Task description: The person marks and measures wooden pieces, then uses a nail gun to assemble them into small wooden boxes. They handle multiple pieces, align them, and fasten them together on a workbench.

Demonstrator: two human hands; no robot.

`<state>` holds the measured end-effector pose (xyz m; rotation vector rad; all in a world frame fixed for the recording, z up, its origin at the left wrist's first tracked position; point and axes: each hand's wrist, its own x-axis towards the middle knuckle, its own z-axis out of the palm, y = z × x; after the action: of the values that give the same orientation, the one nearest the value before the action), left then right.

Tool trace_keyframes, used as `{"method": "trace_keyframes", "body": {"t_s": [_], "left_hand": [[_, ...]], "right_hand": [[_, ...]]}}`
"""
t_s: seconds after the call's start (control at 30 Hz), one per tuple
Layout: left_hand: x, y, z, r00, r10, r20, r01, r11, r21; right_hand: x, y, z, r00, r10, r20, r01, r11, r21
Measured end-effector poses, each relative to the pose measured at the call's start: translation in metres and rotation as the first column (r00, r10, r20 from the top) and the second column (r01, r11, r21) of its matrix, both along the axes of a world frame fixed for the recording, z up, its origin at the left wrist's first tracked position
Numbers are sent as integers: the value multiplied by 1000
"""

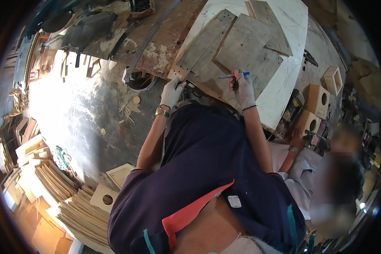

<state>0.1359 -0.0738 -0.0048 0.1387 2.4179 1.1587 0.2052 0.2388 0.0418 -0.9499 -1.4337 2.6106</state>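
Note:
My right hand (244,92), in a knitted white glove, is closed around a blue pen (226,76). It hovers over or rests on a grey weathered board (245,42); the contact is hard to make out. My left hand (171,93), also gloved, is closed at the near left corner of a long board (205,40) marked with a dark line. A pale wooden block (176,73) and a dark metal strip lie by its fingers; which of these it grips cannot be told. Another board (271,25) overlaps the grey one at the far right.
The boards lie on a white sheet (279,99) on the workbench. At right, a person (300,165) works beside wooden boxes with round holes (317,100). A circular saw blade (57,23) is at far left. Stacked thin panels (82,218) stand on the floor at lower left.

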Motion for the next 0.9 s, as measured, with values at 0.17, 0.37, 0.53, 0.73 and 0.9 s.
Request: {"method": "trace_keyframes", "body": {"t_s": [0.17, 0.37, 0.53, 0.73, 0.9], "left_hand": [[-6, 20, 0, 995, 100, -28, -101, 993, -54], [-14, 24, 12, 993, 77, -94, -86, 992, -92], [-8, 31, 8, 980, 132, -152, -146, 986, -83], [0, 32, -1, 948, 215, -237, -237, 969, -71], [4, 39, 9, 938, 234, -256, -256, 965, -55]], "right_hand": [[-4, -11, 5, 989, 124, 74, -132, 985, 111], [-33, -13, -18, 924, 380, -45, -323, 837, 441], [-62, -21, -24, 865, 499, -51, -408, 758, 509], [-69, -34, -32, 813, 583, 7, -448, 617, 647], [-69, -32, -35, 813, 578, 70, -423, 503, 754]]}}
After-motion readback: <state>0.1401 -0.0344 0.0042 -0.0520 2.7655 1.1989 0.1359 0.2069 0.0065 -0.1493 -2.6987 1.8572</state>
